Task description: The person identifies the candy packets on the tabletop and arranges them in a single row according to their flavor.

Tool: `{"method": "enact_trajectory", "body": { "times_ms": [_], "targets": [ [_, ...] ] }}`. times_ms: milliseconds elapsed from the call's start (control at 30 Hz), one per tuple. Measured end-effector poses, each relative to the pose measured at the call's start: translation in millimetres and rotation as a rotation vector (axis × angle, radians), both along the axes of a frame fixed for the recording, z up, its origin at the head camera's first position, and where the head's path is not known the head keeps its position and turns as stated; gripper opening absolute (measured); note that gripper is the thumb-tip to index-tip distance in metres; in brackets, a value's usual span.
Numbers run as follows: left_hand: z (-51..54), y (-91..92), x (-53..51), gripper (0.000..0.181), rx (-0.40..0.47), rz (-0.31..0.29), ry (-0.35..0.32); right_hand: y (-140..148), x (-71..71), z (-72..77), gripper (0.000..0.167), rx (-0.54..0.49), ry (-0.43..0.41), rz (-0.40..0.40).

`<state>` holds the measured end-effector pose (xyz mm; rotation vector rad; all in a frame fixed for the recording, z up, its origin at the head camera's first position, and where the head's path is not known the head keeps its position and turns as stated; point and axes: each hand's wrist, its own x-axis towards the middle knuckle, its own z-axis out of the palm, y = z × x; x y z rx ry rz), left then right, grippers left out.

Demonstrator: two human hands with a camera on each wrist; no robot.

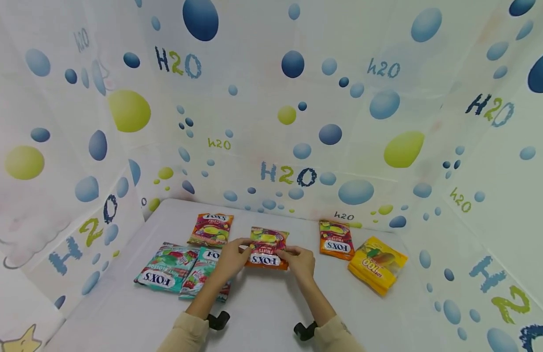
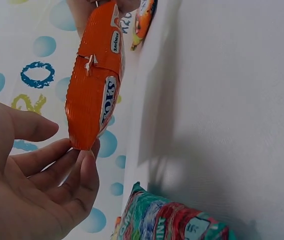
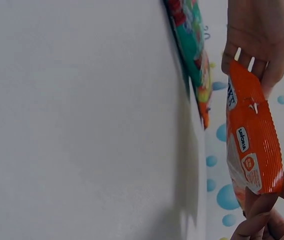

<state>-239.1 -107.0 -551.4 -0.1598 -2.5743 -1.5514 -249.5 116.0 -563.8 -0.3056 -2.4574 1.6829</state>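
A red-and-orange Fox's fruit candy bag (image 1: 268, 247) is held up between both hands over the white table. At its left edge, the left hand (image 1: 231, 259) touches it with its fingers. In the left wrist view those fingers support the bag's orange end seal, and the thumb stands apart from it. The right hand (image 1: 302, 264) pinches the opposite edge; in the right wrist view its thumb and fingers grip the bag's lower corner. Two teal Fox's bags (image 1: 167, 266) (image 1: 203, 276) lie beside the left forearm, one partly hidden behind it.
Another red-and-orange Fox's bag (image 1: 211, 230) lies at the back left. To the right are a similar bag (image 1: 336, 239) and a yellow mango-pictured bag (image 1: 377, 264). A white tabletop (image 1: 262, 313) carries everything, with bubble-printed sheets (image 1: 253, 117) rising behind and at both sides.
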Motion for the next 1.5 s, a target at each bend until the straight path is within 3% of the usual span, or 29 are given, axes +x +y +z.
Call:
{"method": "enact_trajectory", "body": {
  "times_ms": [500,967,1500],
  "targets": [
    [9.2,-9.4,22.7,0.027,-0.037,-0.003,-0.013,-1.2,25.0,8.3,0.034,-0.047,0.006,0.037],
    [5.9,-16.9,47.6,0.026,-0.061,0.005,-0.052,-7.9,48.2,-2.9,0.035,-0.084,-0.023,0.047],
    [0.1,-22.5,59.7,0.025,-0.094,-0.038,-0.038,-11.3,61.9,-10.6,0.036,-0.11,-0.033,0.073]
  ]
}}
